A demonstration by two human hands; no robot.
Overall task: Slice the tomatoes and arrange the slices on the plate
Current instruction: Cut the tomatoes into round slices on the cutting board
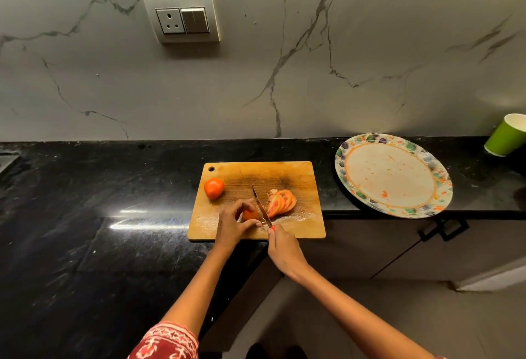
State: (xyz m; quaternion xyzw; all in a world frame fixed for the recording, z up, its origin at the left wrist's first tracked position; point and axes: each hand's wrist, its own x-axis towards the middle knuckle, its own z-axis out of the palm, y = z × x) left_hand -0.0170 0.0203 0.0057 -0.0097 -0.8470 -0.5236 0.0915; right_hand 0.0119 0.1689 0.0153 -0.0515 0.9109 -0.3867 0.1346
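The one camera sits on my head, looking forward and down over my forearms at the black counter (85, 187), near the cutting board (284, 173), facing the marble wall (256, 74).

This is a home kitchen. A polished black stone desk (85, 202) runs along a grey marble-patterned wall (313, 45) that carries a steel-framed socket and switch plate (181, 18). On the desk lies a worn rectangular wooden cutting board (284, 172) with a whole red tomato (213, 187) and a fan of red tomato slices (281, 203). Beside the board sit a round floral-rimmed plate (370, 145), smeared with juice, and a green paper cup (506, 135). Below the desk edge, grey cabinet doors (355, 244) with black handles (444, 229) show.
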